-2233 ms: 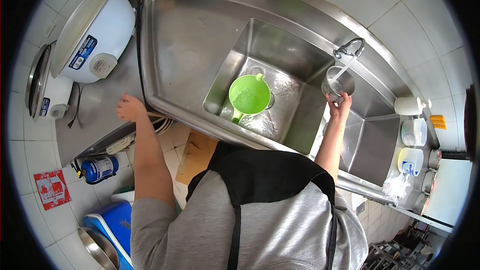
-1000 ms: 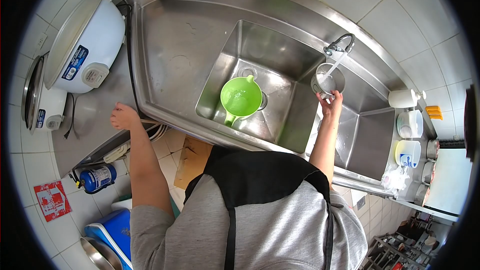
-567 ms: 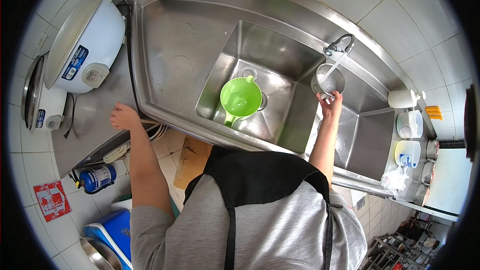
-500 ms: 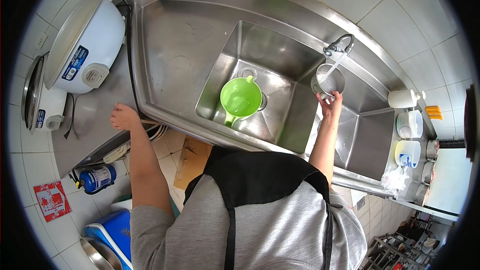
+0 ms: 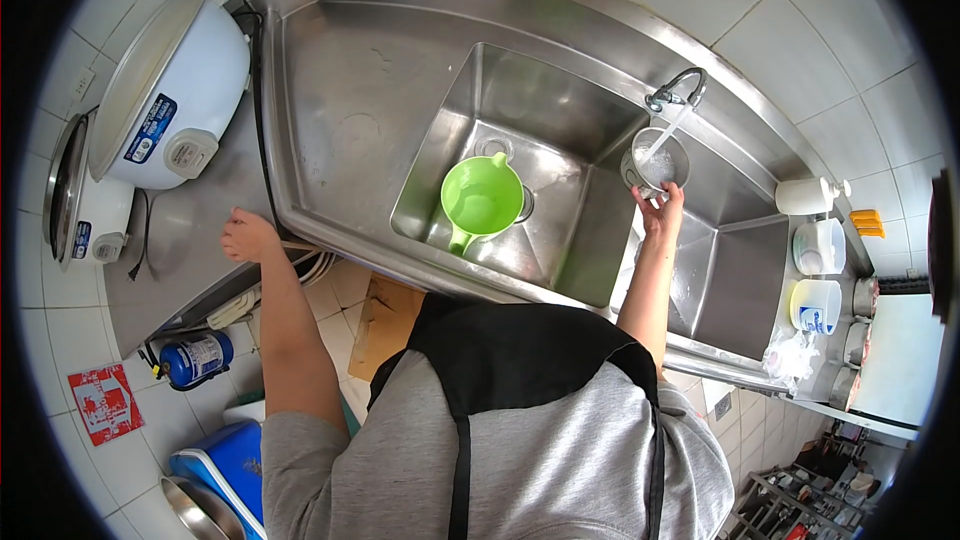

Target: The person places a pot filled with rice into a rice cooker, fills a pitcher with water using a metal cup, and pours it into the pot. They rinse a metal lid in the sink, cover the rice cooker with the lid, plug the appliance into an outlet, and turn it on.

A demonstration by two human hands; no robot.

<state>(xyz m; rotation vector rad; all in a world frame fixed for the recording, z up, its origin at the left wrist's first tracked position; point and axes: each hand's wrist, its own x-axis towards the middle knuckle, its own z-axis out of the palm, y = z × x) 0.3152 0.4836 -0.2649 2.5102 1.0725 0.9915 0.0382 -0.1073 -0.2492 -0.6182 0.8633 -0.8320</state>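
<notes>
My right hand (image 5: pixel 658 204) grips a small round metal bowl (image 5: pixel 630 162) from its near side. The bowl is tilted under the curved faucet (image 5: pixel 690 90), and a white stream of water runs into it, with bubbly water inside. Over the edge of the left counter, my left hand (image 5: pixel 250 236) is held with curled fingers, and nothing shows in it. A green plastic strainer-shaped bowl (image 5: pixel 482 197) with a spout and a handle sits in the left sink basin (image 5: pixel 560 240), some liquid inside it.
Large white electric cookers (image 5: pixel 190 80) stand on the left counter with a black cord. The right sink basin (image 5: pixel 740 270) lies beyond my right arm. Plastic tubs (image 5: pixel 815 307) and a white jug (image 5: pixel 805 197) line the right ledge. A blue fire extinguisher (image 5: pixel 195 358) is low at left.
</notes>
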